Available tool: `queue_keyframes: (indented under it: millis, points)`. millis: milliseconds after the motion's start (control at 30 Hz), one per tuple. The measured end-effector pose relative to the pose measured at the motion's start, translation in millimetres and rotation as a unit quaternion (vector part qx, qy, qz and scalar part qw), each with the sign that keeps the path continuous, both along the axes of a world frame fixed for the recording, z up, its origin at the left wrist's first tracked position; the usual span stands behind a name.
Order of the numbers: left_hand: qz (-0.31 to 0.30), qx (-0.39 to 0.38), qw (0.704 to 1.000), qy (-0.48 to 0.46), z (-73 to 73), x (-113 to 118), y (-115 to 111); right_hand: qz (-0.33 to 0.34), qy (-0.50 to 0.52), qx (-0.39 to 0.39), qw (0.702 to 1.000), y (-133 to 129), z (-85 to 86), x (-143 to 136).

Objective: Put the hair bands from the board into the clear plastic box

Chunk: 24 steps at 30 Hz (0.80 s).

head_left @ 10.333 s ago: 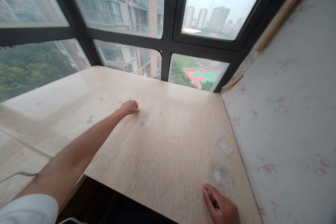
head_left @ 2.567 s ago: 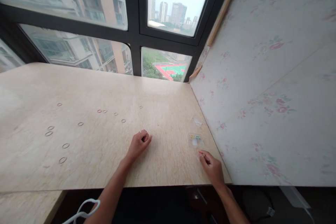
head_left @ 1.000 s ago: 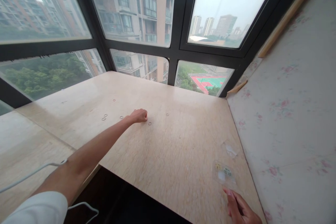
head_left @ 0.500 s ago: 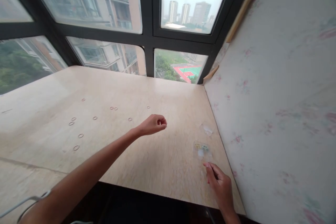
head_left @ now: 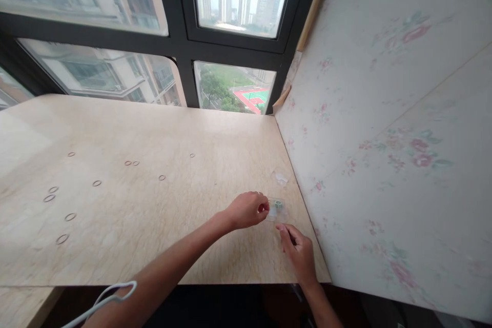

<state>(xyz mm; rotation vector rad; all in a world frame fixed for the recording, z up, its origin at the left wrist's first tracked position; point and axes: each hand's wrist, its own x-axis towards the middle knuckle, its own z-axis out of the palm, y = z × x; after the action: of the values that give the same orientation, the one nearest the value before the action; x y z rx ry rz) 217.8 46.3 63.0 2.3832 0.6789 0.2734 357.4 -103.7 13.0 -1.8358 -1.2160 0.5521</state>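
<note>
A small clear plastic box (head_left: 280,212) with green and yellowish bits inside lies on the marble ledge near the wall. My left hand (head_left: 249,209) is over its left side, fingers curled and tips pinched; anything between them is too small to name. Just below the box, my right hand (head_left: 298,248) has its thumb and index finger pressed together, and what they may hold cannot be made out. Several thin reddish rings lie scattered on the left, among them one ring (head_left: 62,239) near the front and another ring (head_left: 162,178) closer to my left hand.
A crumpled clear plastic piece (head_left: 281,179) lies behind the box. The floral wall (head_left: 376,164) rises along the right side. Dark window frames (head_left: 230,48) stand at the back of the ledge (head_left: 154,128). A white cable (head_left: 111,300) hangs by my left forearm.
My left hand has moved right and down to the clear box, near my right hand. The view has turned to the right; my right hand keeps its pinch below the box.
</note>
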Motion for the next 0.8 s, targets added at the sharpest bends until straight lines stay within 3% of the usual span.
queue_keyframes:
  millis: [200,500,800]
  points:
    - [-0.028,0.032,0.999,0.021,-5.4,6.5,-2.2,0.001,0.002,-0.001,1.0,-1.1,-0.4,0.9]
    - [-0.015,0.047,0.997,0.064,-5.5,13.7,-0.8,0.002,0.019,-0.005,1.0,-1.5,-0.3,0.9]
    - [0.004,0.024,0.999,0.049,2.6,8.7,1.1,0.001,0.019,0.003,1.0,-1.6,1.2,1.1]
